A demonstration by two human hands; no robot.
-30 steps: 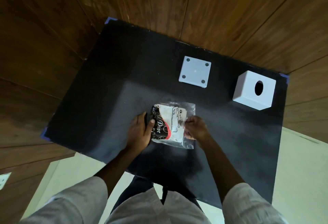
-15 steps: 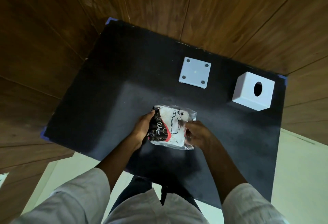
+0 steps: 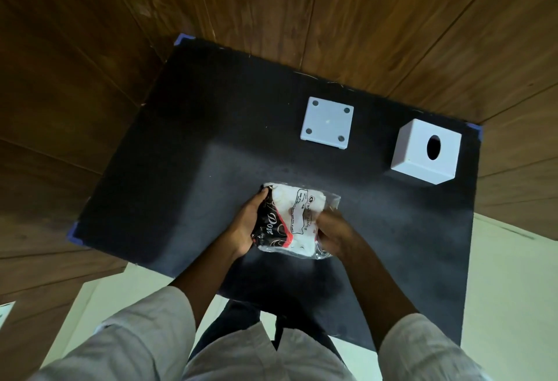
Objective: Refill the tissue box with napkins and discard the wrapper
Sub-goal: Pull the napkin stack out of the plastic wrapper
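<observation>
A clear plastic napkin pack (image 3: pixel 294 219) with white napkins and a black-and-red printed side is held just above the black table (image 3: pixel 181 169), near its front. My left hand (image 3: pixel 246 225) grips the pack's printed left side. My right hand (image 3: pixel 333 232) pinches the wrapper's right end. The white tissue box (image 3: pixel 422 152), with an oval hole in one face, sits at the far right. Its flat white base plate (image 3: pixel 327 122), with a dark dot at each corner, lies separately to the left of the box.
Dark wooden panel walls surround the table at the back and left. Blue tape marks the table's corners (image 3: pixel 180 39). A pale floor (image 3: pixel 510 290) shows to the right and below the table's front edge.
The pack has been lifted off the table and tilted, with my left hand shifting from its top to its left side. My right hand has closed in on the wrapper's right end.
</observation>
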